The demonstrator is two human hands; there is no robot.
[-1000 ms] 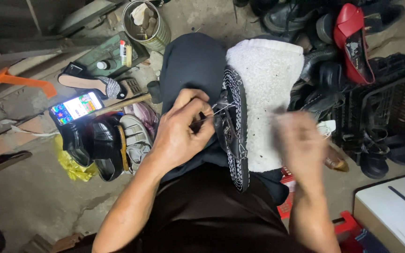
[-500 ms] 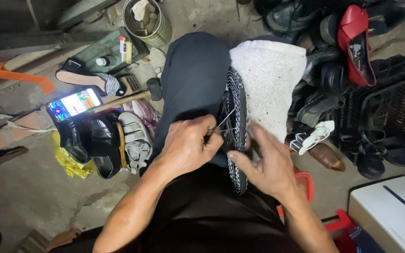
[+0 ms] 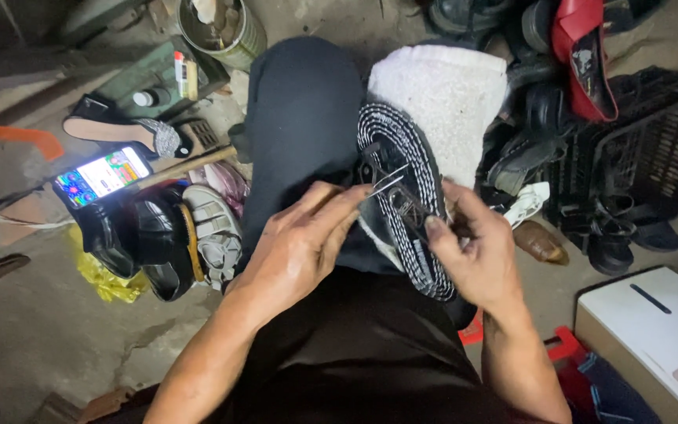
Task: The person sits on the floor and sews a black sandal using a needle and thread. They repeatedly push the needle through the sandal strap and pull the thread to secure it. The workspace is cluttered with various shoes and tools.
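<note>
Two hands working on a black sandal held across the lap

The left hand (image 3: 300,243) pinches a thin metal needle (image 3: 386,187) at the strap of the black sandal (image 3: 406,184), which lies sole-edge up on the person's thighs beside a white cloth (image 3: 445,94); the right hand (image 3: 472,251) grips the sandal's side. On the floor to the left lie a lit phone (image 3: 103,177), a hammer (image 3: 198,161) and dark shoes (image 3: 139,243)

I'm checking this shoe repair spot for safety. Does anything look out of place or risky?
A lit phone lies propped on the floor among a loose heap of shoes, beside a hammer, where it might get knocked. The sandal held by the left hand and right hand looks intact.
</note>
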